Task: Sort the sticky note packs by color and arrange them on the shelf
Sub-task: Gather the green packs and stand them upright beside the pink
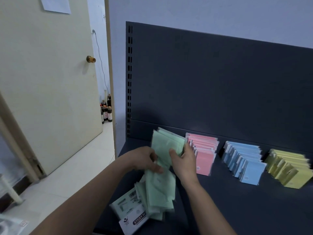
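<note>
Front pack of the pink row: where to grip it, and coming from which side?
I'd pinch the front pink pack by its top edge, thumb on the bare front face, coming from above and the front. It leans back against the pink row, so its back is covered; the right hand crowds its left edge.

Only the hands and forearms of the person are shown. The left hand (145,159) and left forearm (94,192) are seen bare up to the lower left edge of the frame. The right hand (185,161) and right forearm (205,207) are likewise seen bare up to the bottom edge. The fingers (188,147) are softened by blur, so finer marks cannot be made out.
</note>
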Action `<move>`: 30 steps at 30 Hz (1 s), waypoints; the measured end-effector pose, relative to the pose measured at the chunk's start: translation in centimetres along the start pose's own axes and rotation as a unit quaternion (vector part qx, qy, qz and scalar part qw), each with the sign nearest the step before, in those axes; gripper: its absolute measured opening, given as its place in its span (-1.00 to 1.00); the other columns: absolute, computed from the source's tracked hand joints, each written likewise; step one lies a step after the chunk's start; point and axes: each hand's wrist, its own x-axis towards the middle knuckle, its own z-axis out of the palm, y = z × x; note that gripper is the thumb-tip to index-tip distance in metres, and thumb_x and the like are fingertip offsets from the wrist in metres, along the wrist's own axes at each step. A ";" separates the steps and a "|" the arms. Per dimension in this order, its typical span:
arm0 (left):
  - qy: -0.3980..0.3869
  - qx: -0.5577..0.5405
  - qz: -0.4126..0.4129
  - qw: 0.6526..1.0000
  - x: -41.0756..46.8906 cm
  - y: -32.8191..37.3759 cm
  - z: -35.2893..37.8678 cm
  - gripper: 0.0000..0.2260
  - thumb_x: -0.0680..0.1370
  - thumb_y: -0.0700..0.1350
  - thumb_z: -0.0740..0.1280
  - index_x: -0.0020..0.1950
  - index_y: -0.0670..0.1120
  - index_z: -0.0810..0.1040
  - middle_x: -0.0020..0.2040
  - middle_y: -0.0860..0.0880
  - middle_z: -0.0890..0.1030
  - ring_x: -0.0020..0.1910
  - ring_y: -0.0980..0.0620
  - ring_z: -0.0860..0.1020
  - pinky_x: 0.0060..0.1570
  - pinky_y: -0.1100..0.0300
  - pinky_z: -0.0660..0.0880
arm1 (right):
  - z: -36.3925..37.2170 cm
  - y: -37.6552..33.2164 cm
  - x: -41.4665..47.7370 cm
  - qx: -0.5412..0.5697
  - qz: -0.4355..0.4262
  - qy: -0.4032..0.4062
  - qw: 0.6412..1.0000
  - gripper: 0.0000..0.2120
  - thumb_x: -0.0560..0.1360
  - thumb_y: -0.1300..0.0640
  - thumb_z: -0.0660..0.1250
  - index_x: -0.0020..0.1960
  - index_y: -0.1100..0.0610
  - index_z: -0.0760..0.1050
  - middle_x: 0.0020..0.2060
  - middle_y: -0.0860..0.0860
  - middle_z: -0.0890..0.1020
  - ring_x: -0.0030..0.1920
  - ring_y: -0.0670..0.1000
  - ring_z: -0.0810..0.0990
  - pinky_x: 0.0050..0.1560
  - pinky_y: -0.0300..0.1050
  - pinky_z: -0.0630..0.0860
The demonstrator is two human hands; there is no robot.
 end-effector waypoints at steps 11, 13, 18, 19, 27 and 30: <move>-0.027 -0.264 -0.029 0.964 -0.5 -0.1 -0.5 -0.81 0.50 -0.35 0.34 0.09 -0.21 0.56 -0.14 -0.15 0.62 -0.22 -0.06 0.63 -0.18 0.09 0.62 | -0.6 0.1 -0.1 -0.003 0.030 -0.008 1.000 -0.87 0.52 0.15 0.33 0.03 0.12 0.43 -0.12 0.14 0.58 -0.16 0.12 0.55 -0.01 0.05 0.55; 0.014 -0.329 -0.033 0.944 -0.6 -0.2 -0.8 -0.86 0.52 -0.35 0.28 -0.01 -0.21 0.60 -0.16 -0.17 0.65 -0.21 -0.08 0.63 -0.22 0.07 0.61 | -0.7 0.0 -0.2 0.008 0.039 -0.010 0.999 -0.81 0.52 0.15 0.33 0.12 0.13 0.45 -0.01 0.02 0.60 -0.03 0.05 0.58 0.11 0.04 0.56; 0.180 -0.352 0.006 0.918 -0.5 -0.9 -1.1 -0.82 0.55 -0.34 0.26 -0.09 -0.08 0.57 -0.19 -0.09 0.57 -0.28 0.02 0.51 -0.30 0.20 0.47 | -0.8 -0.8 -0.1 0.044 0.046 -0.013 0.998 -0.76 0.53 0.17 0.33 0.19 0.11 0.47 0.04 0.02 0.62 0.09 0.06 0.59 0.19 0.12 0.53; 0.208 -0.347 0.011 0.914 -0.5 -1.0 -1.1 -0.82 0.55 -0.32 0.26 -0.07 -0.06 0.56 -0.17 -0.08 0.56 -0.26 0.02 0.50 -0.26 0.21 0.45 | -0.8 -0.9 0.0 0.050 0.047 -0.012 0.998 -0.76 0.54 0.17 0.32 0.20 0.10 0.47 0.04 0.00 0.62 0.09 0.04 0.60 0.20 0.11 0.53; 0.328 -0.205 0.128 0.913 -0.5 0.0 -2.0 -0.84 0.57 -0.24 0.30 0.05 0.00 0.55 -0.10 0.08 0.58 -0.13 0.17 0.52 -0.16 0.40 0.39 | -0.6 -1.8 0.6 0.042 0.016 -0.018 0.999 -0.70 0.53 0.05 0.30 0.25 0.01 0.44 0.11 -0.04 0.61 0.14 0.02 0.57 0.19 0.07 0.52; 0.324 -0.179 0.172 0.913 -0.1 0.4 -1.4 -0.85 0.53 -0.24 0.36 -0.02 0.01 0.57 -0.09 0.06 0.61 -0.08 0.16 0.56 -0.08 0.42 0.43 | -0.8 -1.9 0.7 0.063 0.008 -0.069 0.996 -0.87 0.57 0.13 0.29 0.08 -0.05 0.49 -0.04 -0.10 0.65 -0.02 -0.07 0.64 -0.01 -0.11 0.57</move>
